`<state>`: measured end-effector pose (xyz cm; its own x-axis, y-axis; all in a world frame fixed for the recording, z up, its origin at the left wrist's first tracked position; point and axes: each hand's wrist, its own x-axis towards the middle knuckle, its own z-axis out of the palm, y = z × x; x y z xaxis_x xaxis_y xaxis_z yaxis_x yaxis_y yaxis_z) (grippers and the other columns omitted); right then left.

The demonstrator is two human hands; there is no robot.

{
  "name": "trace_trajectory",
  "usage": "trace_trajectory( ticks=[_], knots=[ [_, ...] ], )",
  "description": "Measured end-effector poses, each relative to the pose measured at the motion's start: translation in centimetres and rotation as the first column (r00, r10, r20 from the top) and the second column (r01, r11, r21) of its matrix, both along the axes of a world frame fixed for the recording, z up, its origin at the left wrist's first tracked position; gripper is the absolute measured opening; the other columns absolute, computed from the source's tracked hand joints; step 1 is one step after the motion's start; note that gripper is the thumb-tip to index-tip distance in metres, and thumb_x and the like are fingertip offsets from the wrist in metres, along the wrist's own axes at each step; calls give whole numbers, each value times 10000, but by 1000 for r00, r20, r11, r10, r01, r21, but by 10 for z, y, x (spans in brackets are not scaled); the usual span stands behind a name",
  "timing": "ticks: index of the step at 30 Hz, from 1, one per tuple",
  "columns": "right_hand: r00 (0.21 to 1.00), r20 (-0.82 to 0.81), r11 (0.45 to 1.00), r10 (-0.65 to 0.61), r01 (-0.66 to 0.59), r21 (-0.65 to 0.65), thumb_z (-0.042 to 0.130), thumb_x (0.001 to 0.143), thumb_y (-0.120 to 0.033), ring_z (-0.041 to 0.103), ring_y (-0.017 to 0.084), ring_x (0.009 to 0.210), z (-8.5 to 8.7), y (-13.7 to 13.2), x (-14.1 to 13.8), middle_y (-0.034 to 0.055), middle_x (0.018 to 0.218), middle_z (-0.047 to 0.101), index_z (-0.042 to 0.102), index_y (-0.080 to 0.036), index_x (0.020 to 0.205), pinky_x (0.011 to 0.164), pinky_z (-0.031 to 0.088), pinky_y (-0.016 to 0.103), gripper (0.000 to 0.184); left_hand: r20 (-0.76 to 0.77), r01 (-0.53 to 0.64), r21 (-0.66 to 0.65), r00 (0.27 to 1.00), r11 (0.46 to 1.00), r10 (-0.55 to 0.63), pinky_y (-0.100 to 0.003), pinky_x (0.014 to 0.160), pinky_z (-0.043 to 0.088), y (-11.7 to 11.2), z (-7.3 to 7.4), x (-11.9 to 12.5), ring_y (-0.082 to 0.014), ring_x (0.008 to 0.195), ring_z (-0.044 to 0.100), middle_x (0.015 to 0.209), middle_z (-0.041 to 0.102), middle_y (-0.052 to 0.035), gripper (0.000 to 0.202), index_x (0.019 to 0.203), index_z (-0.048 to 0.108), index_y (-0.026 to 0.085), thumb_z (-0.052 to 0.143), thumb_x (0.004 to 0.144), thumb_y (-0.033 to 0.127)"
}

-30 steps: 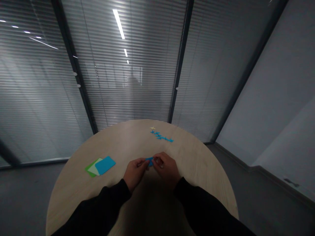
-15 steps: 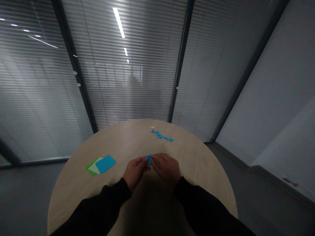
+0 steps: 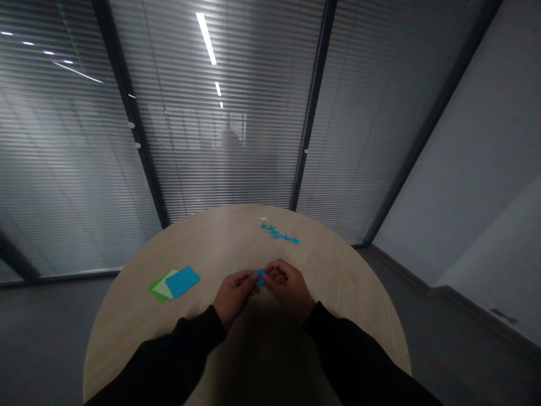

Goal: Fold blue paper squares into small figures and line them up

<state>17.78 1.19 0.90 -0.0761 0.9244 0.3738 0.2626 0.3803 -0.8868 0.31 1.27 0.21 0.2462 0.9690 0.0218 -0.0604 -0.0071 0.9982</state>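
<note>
Across the far side stand glass panels with slatted blinds (image 3: 262,84), divided by dark upright frames (image 3: 315,96); thin bright strips of light show in the middle and left panels. To the right is a plain pale wall (image 3: 486,141), meeting a dark grey floor (image 3: 452,344). In front of the blinds is a round, light wood tabletop (image 3: 211,242). Two black sleeves reach over its near edge, the left sleeve (image 3: 169,361) and the right sleeve (image 3: 359,361) slanting inward. The left hand (image 3: 233,293) and right hand (image 3: 293,290) come close together near the middle of the tabletop.

Beyond the left forearm lie three overlapping flat sheets: a blue sheet (image 3: 183,281) on top, a pale green sheet (image 3: 164,287) partly under it, and a bright green sheet (image 3: 159,278) lowest. Farther off, right of centre, small blue pointed pieces (image 3: 274,232) form a slanting line. Between the hands is a small blue piece (image 3: 260,277), grasped at its left side by the left grip and at its right by the right grip; it looks folded, though fingers and dim light hide much of it. A tiny yellow pointed piece (image 3: 264,219) lies just beyond the line's far end.
</note>
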Motion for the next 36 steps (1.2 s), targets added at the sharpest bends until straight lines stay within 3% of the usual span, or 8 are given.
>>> trace_trajectory(
  ticks=[3, 6, 12, 16, 21, 27, 31, 36],
  knots=[
    [996, -76, 995, 37, -44, -84, 703, 806, -393, 502, 112, 536, -3, 1, 0, -8, 691, 614, 637, -197, 924, 475, 374, 224, 238, 4, 7, 13, 1000, 1000, -7, -250, 600, 407, 0, 0, -1, -142, 626, 558, 735, 691, -50, 432, 939, 751, 144, 725, 779, 544],
    [996, -82, 996, 36, -43, -83, 700, 807, -386, 519, 121, 550, -2, 1, 0, -4, 693, 614, 644, -194, 918, 497, 394, 236, 228, 5, 19, 17, 1000, 1000, -19, -245, 591, 403, 0, 1, -1, -135, 621, 552, 735, 688, -43, 408, 947, 753, 149, 725, 790, 524],
    [991, 135, 989, -14, -6, 146, 662, 851, -320, 553, 150, 634, 3, 0, 3, 18, 761, 633, 667, -213, 879, 583, 452, 271, 110, -27, 7, -3, 1000, 1000, -7, -249, 568, 380, 1, 0, 0, -137, 593, 542, 708, 676, -41, 447, 903, 752, 142, 707, 776, 568],
    [956, 294, 952, -19, -72, 296, 613, 887, -262, 563, 162, 661, 6, 0, 8, 36, 820, 642, 684, -231, 895, 630, 470, 297, 78, -46, 17, 10, 999, 1000, -16, -251, 574, 391, 0, 1, 0, -141, 601, 544, 700, 674, -43, 403, 841, 749, 150, 684, 789, 545],
    [873, 488, 904, 6, -213, 370, 534, 927, -209, 607, 196, 821, 9, 2, 12, 57, 909, 672, 706, -242, 941, 752, 495, 325, 175, -47, -22, -14, 999, 1000, 22, -251, 554, 388, -1, 3, 0, -142, 581, 542, 684, 668, -49, 384, 793, 740, 144, 659, 799, 519],
    [812, 581, 877, -46, -245, 412, 545, 946, -232, 629, 233, 963, 5, 5, 20, 84, 1069, 698, 722, -276, 1089, 849, 507, 379, 232, 17, -6, -43, 1000, 999, 7, -256, 587, 410, 0, 2, -1, -143, 610, 551, 682, 666, -48, 337, 762, 734, 144, 682, 791, 475],
    [799, 597, 850, -76, -261, 457, 563, 948, -249, 639, 239, 960, 3, 5, 24, 90, 1073, 702, 728, -281, 1092, 839, 507, 382, 222, 25, 8, -50, 1000, 999, -6, -262, 573, 391, -1, 3, -1, -138, 582, 524, 654, 647, -40, 347, 702, 713, 150, 672, 799, 480],
    [702, 687, 792, -190, -304, 530, 541, 962, -241, 639, 225, 932, 5, 4, 25, 100, 1074, 698, 711, -242, 1073, 790, 514, 346, 203, 59, 11, -58, 998, 998, -7, -259, 580, 365, -1, 3, 0, -127, 584, 495, 634, 610, -11, 334, 684, 697, 148, 677, 793, 463]
  ],
)
